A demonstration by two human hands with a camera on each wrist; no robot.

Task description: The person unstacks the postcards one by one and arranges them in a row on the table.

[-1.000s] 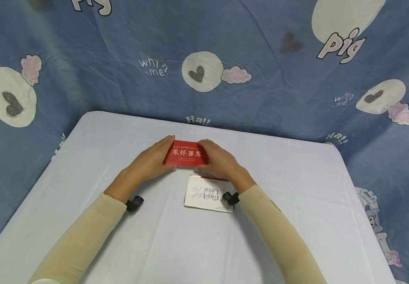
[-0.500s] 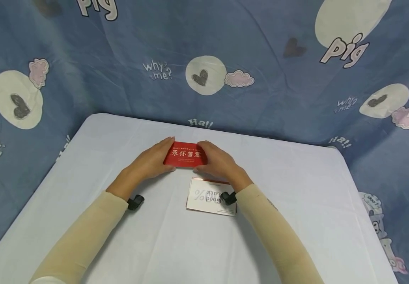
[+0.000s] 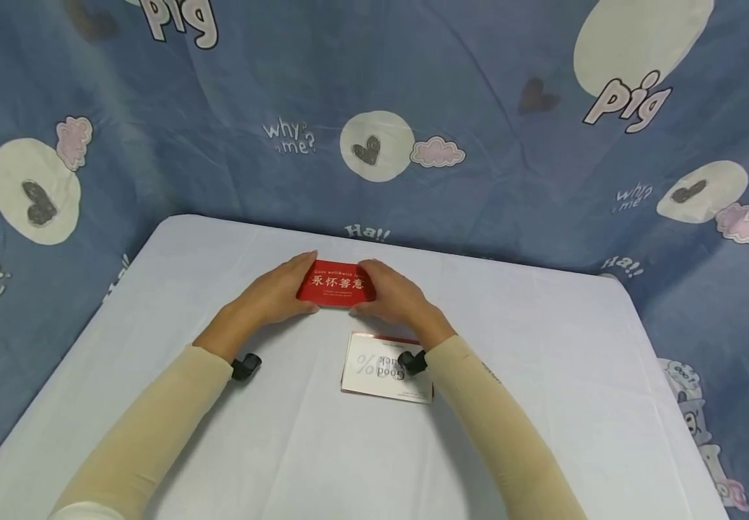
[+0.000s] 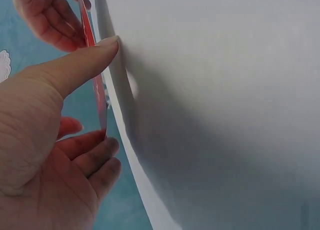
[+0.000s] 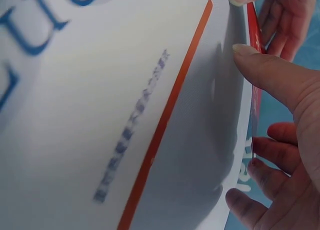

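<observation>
In the head view, a red card (image 3: 336, 284) with white lettering is held level between both hands near the table's far side. My left hand (image 3: 278, 292) grips its left end, fingers at the far edge and thumb at the near edge. The right hand (image 3: 395, 292) holds the opposite end in the same way. Seen edge-on in the left wrist view, the red card (image 4: 95, 65) is a thin strip between thumb and fingers. Whether it touches the table I cannot tell. Closer to me lies a white card (image 3: 374, 372) printed "Good Luck", partly covered by the right wrist.
The white-covered table (image 3: 296, 448) carries the cards. Behind it hangs a blue patterned cloth (image 3: 231, 144). Small black wrist cameras (image 3: 246, 367) sit under both wrists. An orange-red edge (image 5: 165, 112) runs along the white card in the right wrist view.
The head view has tilted slightly, shifting the table and white card down in frame. Both hands keep their hold on the red card, which has drifted slightly left and away from the white card.
</observation>
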